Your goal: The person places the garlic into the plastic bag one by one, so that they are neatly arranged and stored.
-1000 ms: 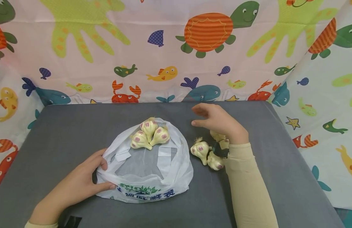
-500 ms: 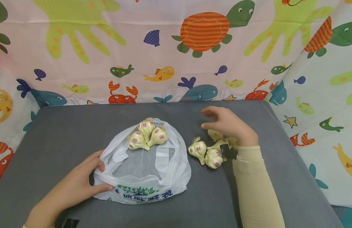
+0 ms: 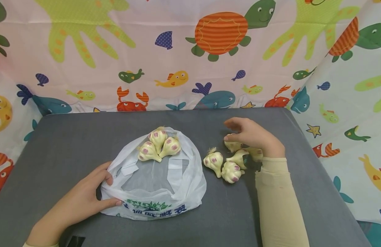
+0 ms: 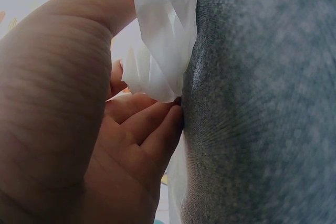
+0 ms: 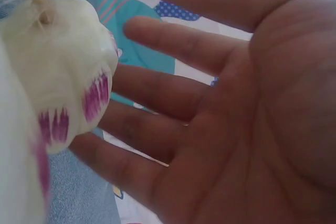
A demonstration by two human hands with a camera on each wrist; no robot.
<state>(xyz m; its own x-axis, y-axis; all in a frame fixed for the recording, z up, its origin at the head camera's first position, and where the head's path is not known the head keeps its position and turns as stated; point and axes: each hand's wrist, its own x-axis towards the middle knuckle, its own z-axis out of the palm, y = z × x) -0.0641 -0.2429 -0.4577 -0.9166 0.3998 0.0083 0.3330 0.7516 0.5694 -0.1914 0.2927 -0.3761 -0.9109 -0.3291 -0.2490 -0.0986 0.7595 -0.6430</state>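
Observation:
A white plastic bag [image 3: 153, 202] with green and blue print lies mouth up on the grey table. Three garlic bulbs [image 3: 158, 145], cream with purple marks, sit together at its far side. My left hand [image 3: 85, 197] grips the bag's left side, thumb at the front and fingers at the rim; the left wrist view shows white plastic [image 4: 163, 35] between thumb and fingers. My right hand [image 3: 255, 135] hovers with spread, relaxed fingers over several more garlic bulbs [image 3: 213, 162] right of the bag. Close beside those fingers, a garlic bulb [image 5: 68, 77] fills the right wrist view's left side.
The grey cloth-covered table [image 3: 95, 133] extends around the bag and loose bulbs. A patterned curtain [image 3: 101, 82] with sea animals stands behind and along both sides. Part of a black strap [image 3: 76, 241] shows by the left wrist.
My right hand has moved a little right and toward me over the loose garlic bulbs, uncovering more of them. My left hand stays on the bag. The head view has shifted slightly.

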